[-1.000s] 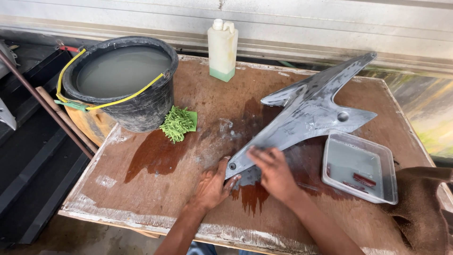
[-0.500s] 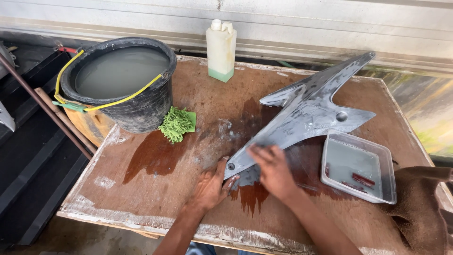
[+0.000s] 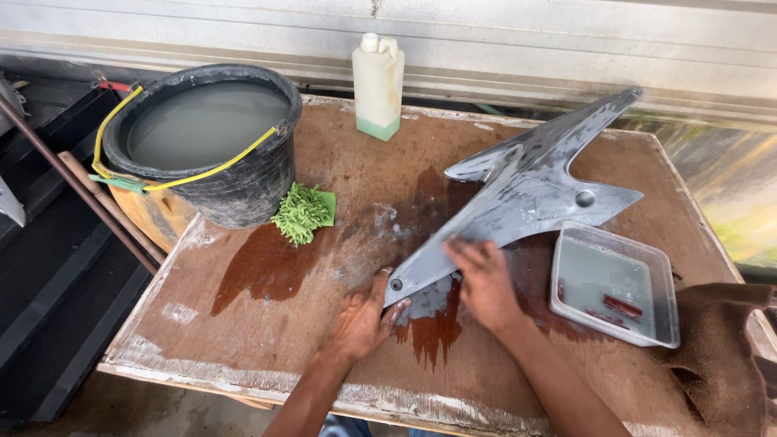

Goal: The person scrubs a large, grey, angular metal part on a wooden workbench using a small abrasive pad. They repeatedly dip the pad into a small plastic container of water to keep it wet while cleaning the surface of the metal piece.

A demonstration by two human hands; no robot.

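Observation:
A grey, angular plastic panel [image 3: 534,190] lies wet on a wooden table [image 3: 267,356]. My left hand [image 3: 362,318] grips the panel's lower pointed tip and holds it down. My right hand [image 3: 483,275] presses flat on the panel's lower part, fingers together, blurred with motion; I cannot tell whether anything lies under the palm. Brown water pools under and around both hands.
A black bucket [image 3: 235,182] of murky water with a yellow handle stands at the back left, a green scrubbing mitt [image 3: 303,212] beside it. A white bottle [image 3: 378,85] stands at the far edge. A clear tray [image 3: 664,279] of water sits right, a brown cloth [image 3: 724,340] beyond it.
My right hand has slid slightly along the panel's lower part. My left hand stays on the tip and the panel has not shifted.

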